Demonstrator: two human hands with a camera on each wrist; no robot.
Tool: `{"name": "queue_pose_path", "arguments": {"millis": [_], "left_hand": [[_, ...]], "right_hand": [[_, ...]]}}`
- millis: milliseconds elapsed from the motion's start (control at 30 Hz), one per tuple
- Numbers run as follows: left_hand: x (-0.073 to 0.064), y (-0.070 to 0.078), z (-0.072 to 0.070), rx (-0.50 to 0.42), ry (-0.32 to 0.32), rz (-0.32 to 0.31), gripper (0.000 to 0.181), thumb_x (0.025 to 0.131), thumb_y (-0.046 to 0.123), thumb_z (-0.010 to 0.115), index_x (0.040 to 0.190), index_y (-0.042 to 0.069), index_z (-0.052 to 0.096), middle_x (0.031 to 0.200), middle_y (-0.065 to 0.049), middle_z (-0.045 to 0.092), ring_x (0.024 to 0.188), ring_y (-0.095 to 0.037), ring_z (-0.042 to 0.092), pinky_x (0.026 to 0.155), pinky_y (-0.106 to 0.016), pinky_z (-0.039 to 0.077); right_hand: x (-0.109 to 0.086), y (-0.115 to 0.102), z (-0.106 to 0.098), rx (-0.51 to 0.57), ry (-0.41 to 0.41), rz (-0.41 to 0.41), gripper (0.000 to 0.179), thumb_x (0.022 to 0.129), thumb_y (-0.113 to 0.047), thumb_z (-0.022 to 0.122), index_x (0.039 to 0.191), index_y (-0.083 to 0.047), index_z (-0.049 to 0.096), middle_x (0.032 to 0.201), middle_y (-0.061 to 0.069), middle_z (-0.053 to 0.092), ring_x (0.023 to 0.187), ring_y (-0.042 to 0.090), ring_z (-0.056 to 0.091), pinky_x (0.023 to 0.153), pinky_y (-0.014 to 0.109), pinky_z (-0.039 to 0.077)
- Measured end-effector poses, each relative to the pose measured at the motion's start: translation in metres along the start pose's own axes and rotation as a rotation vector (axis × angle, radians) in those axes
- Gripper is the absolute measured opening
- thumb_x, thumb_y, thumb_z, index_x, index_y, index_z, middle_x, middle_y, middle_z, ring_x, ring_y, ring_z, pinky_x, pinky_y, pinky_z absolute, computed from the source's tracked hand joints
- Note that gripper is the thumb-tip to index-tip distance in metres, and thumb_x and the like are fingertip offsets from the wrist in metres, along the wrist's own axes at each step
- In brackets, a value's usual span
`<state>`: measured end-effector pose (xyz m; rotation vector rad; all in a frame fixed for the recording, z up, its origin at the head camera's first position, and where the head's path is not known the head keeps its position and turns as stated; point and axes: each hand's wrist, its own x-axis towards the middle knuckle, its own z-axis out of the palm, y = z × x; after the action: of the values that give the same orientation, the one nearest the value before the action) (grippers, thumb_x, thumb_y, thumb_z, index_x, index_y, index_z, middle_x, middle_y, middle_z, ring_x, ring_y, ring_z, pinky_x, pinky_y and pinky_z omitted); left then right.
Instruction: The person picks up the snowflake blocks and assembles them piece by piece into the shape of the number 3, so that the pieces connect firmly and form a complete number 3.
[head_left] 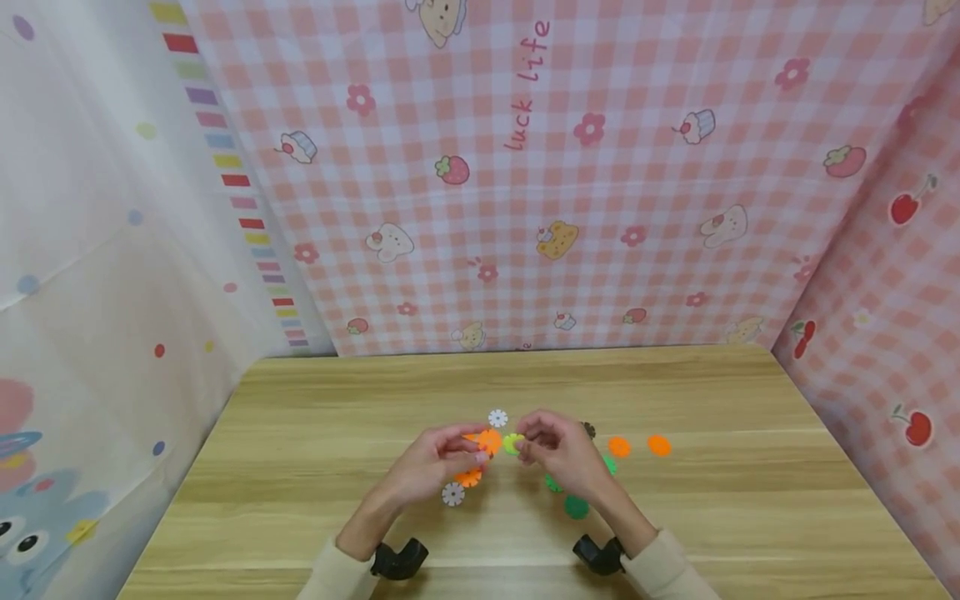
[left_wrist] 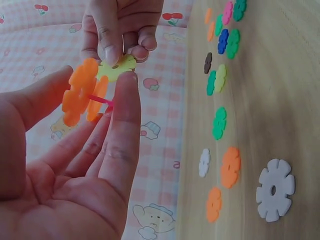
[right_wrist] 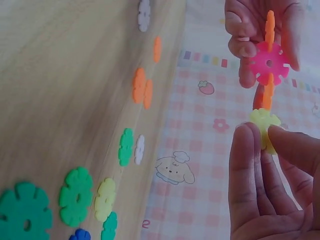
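My left hand holds a joined piece of snowflake discs between thumb and fingers. It consists of a pink disc with an orange disc slotted into one side and another orange disc into the opposite side. My right hand pinches a yellow-green snowflake disc by thumb and fingertips. The yellow disc's edge is right at the rim of the nearer orange disc in the right wrist view. Both hands are raised over the wooden table.
Loose discs lie scattered below the hands: white discs, orange discs, green discs, a brown disc, a blue disc and another yellow disc. A pink checked cloth hangs behind the table.
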<state>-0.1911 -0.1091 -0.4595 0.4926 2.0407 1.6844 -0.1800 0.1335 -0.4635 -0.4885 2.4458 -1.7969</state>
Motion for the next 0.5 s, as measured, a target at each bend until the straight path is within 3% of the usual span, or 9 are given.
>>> {"name": "queue_pose_path", "arguments": {"millis": [167,300,433,500], "left_hand": [[0.0002,0.0007,0.0015,0.010,-0.046,0.020,0.048,0.096,0.021,0.066,0.140,0.007,0.054,0.118,-0.016,0.067,0.103,-0.035,0.067,0.080,-0.027,0.057],[0.0009,0.0005,0.0016,0.015,-0.060,0.019,0.048,0.097,0.021,0.065,0.142,0.007,0.053,0.121,-0.014,0.066,0.102,-0.030,0.068,0.081,-0.026,0.057],[0.0005,0.0005,0.0005,0.017,-0.062,0.006,0.048,0.096,0.023,0.066,0.141,0.010,0.055,0.120,-0.012,0.066,0.099,-0.023,0.069,0.081,-0.027,0.057],[0.0000,0.0003,-0.0003,0.009,-0.069,0.011,0.048,0.096,0.023,0.066,0.141,0.010,0.055,0.120,-0.012,0.066,0.100,-0.027,0.069,0.081,-0.027,0.057]], "right_hand": [[-0.0029,0.0004,-0.0006,-0.099,0.023,-0.041,0.009,0.091,-0.005,0.071,0.098,-0.010,0.068,0.088,0.007,0.071,0.073,0.018,0.066,0.069,0.034,0.058],[-0.0046,-0.0003,-0.0015,-0.124,0.016,-0.080,0.009,0.091,-0.004,0.070,0.097,-0.011,0.069,0.089,0.009,0.072,0.075,0.023,0.067,0.068,0.026,0.056],[-0.0059,0.0006,-0.0020,-0.142,0.010,-0.137,0.010,0.091,-0.003,0.070,0.097,-0.010,0.071,0.090,0.011,0.073,0.077,0.024,0.068,0.069,0.025,0.057],[-0.0067,0.0013,-0.0019,-0.162,0.011,-0.175,0.011,0.090,-0.003,0.071,0.097,-0.012,0.072,0.091,0.009,0.074,0.077,0.020,0.069,0.070,0.025,0.058]]}}
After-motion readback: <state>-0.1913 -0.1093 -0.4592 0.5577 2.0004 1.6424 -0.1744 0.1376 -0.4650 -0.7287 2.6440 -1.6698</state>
